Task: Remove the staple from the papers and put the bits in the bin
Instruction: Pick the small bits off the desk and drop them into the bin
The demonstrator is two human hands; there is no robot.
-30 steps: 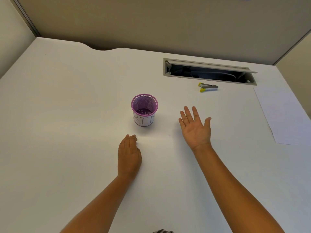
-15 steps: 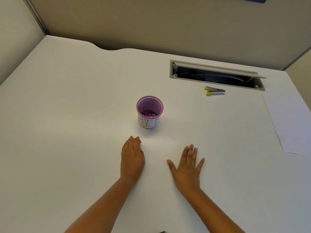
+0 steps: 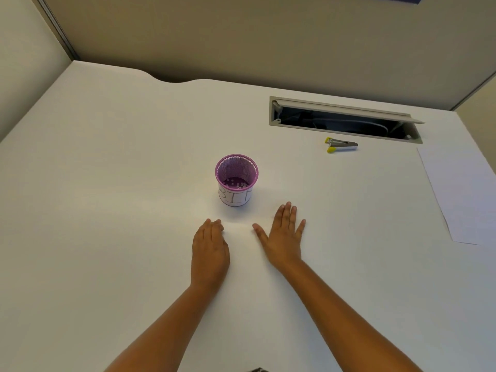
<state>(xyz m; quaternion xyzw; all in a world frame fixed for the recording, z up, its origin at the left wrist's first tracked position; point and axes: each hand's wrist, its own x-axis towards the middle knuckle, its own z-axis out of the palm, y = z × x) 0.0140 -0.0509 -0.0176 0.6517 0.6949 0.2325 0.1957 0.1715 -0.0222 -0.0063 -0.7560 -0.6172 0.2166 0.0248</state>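
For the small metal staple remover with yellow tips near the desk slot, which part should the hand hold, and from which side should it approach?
Probably grip the staple remover across its two yellow-tipped arms, which spread apart at its left end; the right end narrows to a closed silver point. It lies flat, lengthwise left to right, so come from above with the right hand, thumb on one arm and fingers on the other.

Papers (image 3: 464,194) cut off by the right edge; staple too small to make out. Bin (image 3: 236,179) label partly hidden below the rim, lettering only partly legible; small pale bits inside too small to identify. Cable tray (image 3: 343,120) interior dark, contents unclear. Both forearms cut off by the bottom edge.
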